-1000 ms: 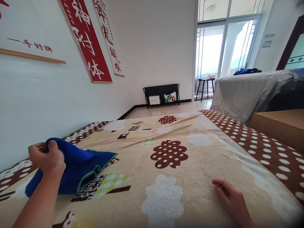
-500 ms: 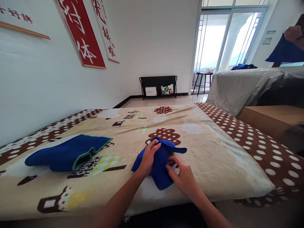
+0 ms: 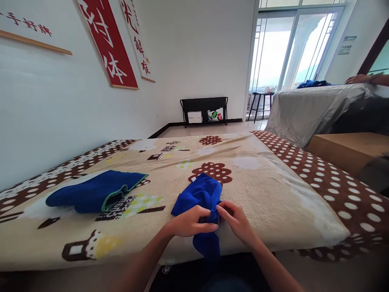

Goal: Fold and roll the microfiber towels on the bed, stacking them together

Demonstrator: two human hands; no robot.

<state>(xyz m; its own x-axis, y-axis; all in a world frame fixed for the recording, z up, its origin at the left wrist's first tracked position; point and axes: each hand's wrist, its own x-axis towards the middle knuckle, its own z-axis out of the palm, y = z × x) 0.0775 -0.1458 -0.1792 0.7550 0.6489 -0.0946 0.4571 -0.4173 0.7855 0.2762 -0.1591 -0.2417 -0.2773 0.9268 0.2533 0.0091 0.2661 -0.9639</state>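
Observation:
A bright blue cloth (image 3: pixel 199 192) lies bunched near the front edge of the patterned blanket (image 3: pixel 273 211), its lower end hanging over the edge. My left hand (image 3: pixel 194 221) pinches the cloth from the left, thumb and fingers around its gathered middle. From the right, my right hand (image 3: pixel 234 217) grips the same gathered part with thumb and forefinger. A small white tag shows at the cloth's upper left. Further left rests a folded darker blue cloth (image 3: pixel 91 192) with green edging, touched by neither hand.
Another person's hand (image 3: pixel 360 79) rests on a plastic-covered surface (image 3: pixel 322 95) at the back right, beside more blue cloth (image 3: pixel 314 84). Below stands a cardboard box (image 3: pixel 349 142). A black rack (image 3: pixel 204 106) and a stool (image 3: pixel 261 101) are by the far wall.
My left hand has moved down from the top of the cloth to its middle. The cloth is now gathered there, its lower end over the edge. The other person's hand has lowered to the covered surface.

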